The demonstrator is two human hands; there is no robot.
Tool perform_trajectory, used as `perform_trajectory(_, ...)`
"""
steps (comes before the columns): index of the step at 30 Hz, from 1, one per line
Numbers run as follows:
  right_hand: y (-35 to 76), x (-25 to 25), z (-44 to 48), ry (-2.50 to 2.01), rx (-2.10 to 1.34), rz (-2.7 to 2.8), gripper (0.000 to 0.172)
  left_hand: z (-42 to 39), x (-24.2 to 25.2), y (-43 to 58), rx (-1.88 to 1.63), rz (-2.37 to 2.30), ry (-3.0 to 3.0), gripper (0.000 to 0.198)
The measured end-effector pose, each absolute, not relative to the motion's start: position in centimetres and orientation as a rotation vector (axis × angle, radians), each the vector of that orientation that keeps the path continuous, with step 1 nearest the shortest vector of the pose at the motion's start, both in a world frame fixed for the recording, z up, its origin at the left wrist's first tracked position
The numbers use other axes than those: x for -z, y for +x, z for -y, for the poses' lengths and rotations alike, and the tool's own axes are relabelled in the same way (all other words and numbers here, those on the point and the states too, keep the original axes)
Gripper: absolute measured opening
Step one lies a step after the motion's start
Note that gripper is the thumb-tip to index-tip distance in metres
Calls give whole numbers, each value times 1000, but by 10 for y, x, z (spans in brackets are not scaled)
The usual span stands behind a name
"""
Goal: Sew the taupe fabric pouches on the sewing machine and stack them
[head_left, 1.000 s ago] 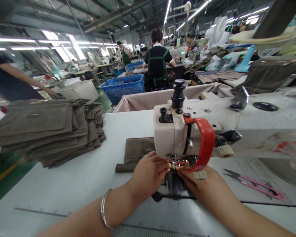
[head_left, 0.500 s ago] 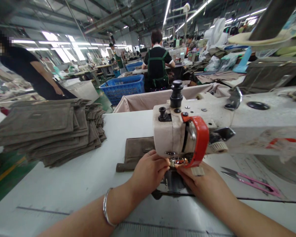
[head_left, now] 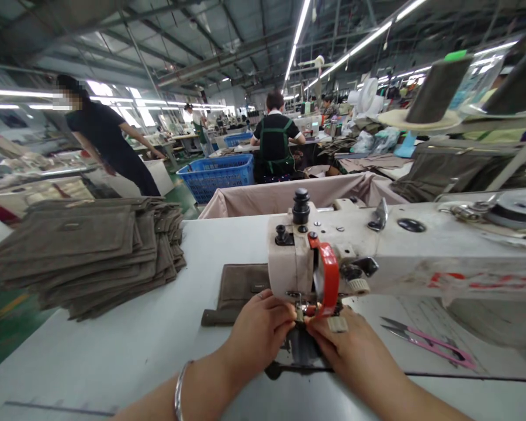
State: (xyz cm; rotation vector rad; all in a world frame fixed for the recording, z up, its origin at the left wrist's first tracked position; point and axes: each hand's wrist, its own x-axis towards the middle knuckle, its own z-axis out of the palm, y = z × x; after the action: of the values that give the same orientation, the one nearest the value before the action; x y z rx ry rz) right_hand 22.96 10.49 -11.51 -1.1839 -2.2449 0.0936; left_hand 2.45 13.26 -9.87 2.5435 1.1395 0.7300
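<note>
A flat grey-brown fabric piece (head_left: 241, 286) with a small dark label lies on the white table, its right part hidden behind the head of a sewing machine (head_left: 289, 269). My left hand (head_left: 263, 321) is closed, fingertips pinching the near edge of this fabric just left of the needle. Close by on the needle's right, the fingers of my right hand (head_left: 350, 339) are pressed together at the same edge, partly behind the red guard (head_left: 330, 280). Little of the fabric between the fingertips shows. Pink-handled thread snips (head_left: 429, 344) lie right of my right hand.
A tall stack of grey-brown fabric pieces (head_left: 87, 251) stands on the table's left side. Behind the table are a pink cloth-lined bin (head_left: 245, 202) and a blue basket (head_left: 219, 175). One person (head_left: 109, 140) stands at left; another (head_left: 275, 137) sits ahead, back turned. Thread cones (head_left: 438, 90) stand at right.
My view has tilted up, so the table and machine sit lower in it. The person at left shows further right, an arm now reaching out. Both hands stay at the needle.
</note>
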Motion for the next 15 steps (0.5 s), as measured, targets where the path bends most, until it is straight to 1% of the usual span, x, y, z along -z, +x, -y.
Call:
perform_trajectory(6,231,116,-108,-1194,-112,2261,17,-138,99,25,-652,-1166,2557,12)
perform_trajectory(8,234,117,-109,-1163,-105,2266,20,-140,92,24,-623,-1185,2587,15)
perform_trajectory(9,237,118,-110,-1138,-94,2268,22,-139,88,22,-603,-1204,2609,21)
perform_trajectory(12,249,134,-116,-1051,21,2262,26,-125,86,7,-471,-1259,2726,62)
perform_trajectory(13,253,142,-120,-994,45,2267,27,-116,89,-1,-398,-1255,2789,70)
perform_trajectory(14,256,152,-125,-938,63,2255,28,-105,95,-10,-318,-1243,2857,71)
perform_trajectory(15,258,163,-130,-901,69,2223,28,-91,101,-20,-255,-1195,2946,62)
